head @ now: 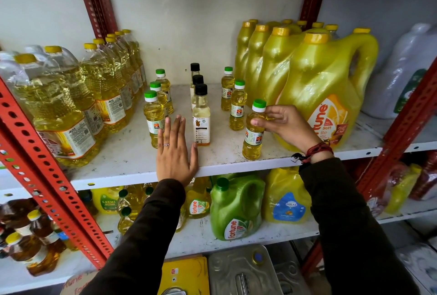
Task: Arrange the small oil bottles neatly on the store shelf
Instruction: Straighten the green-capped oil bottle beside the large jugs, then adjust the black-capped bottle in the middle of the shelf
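Note:
Small oil bottles stand in three rows on the white shelf [132, 164]. The left row has three green-capped yellow bottles, the front one [152, 115] partly behind my left hand [176, 153]. That hand lies flat and open at the shelf's front edge, between this row and the middle row of three black-capped pale bottles [201, 117]. On the right stand two green-capped bottles [237, 105], and in front of them a third [254, 134], upright on the shelf with my right hand [283, 124] gripping its shoulder.
Tall clear oil bottles [71, 105] line the shelf's left side. Big yellow jugs [326, 91] fill the right side, close behind my right hand. Red perforated uprights [35, 153] frame the shelf. Green and yellow jugs [236, 207] sit on the shelf below.

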Demonstrator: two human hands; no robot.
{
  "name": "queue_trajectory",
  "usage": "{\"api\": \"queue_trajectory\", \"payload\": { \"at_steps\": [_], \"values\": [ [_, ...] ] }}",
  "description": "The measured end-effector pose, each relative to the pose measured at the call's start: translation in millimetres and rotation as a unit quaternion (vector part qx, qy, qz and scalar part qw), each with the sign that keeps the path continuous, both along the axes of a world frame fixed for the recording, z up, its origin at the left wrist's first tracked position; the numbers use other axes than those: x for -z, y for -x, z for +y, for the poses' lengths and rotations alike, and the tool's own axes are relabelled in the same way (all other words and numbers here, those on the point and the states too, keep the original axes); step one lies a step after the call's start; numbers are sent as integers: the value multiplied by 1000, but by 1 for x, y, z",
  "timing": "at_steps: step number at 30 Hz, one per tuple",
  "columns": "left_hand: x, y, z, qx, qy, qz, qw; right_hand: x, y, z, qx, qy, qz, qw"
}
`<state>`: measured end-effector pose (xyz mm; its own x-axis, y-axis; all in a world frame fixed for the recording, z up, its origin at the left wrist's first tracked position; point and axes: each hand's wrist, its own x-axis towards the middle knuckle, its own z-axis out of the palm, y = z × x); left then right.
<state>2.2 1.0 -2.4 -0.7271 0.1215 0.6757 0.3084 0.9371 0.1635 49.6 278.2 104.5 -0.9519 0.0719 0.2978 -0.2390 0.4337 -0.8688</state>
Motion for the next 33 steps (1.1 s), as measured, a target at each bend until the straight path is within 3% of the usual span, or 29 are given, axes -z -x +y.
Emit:
{"api": "queue_trajectory", "payload": {
  "at_steps": [19,23,26,28,33],
  "values": [
    [1,0,0,6,-2,5,1000,-2,-8,-12,46,-5,35,998],
    [2,1,0,8,-3,-1,1000,-24,-17,-31,125,-22,205,970],
    [2,1,0,7,-6,0,1000,-41,-16,-62,98,-21,269,958],
    [2,2,0,7,-5,6,1000,-42,-7,-88,66,-30,226,971],
    [0,1,-1,-2,3,13,1000,-19,34,-131,21,-62,20,998]
  ]
}}
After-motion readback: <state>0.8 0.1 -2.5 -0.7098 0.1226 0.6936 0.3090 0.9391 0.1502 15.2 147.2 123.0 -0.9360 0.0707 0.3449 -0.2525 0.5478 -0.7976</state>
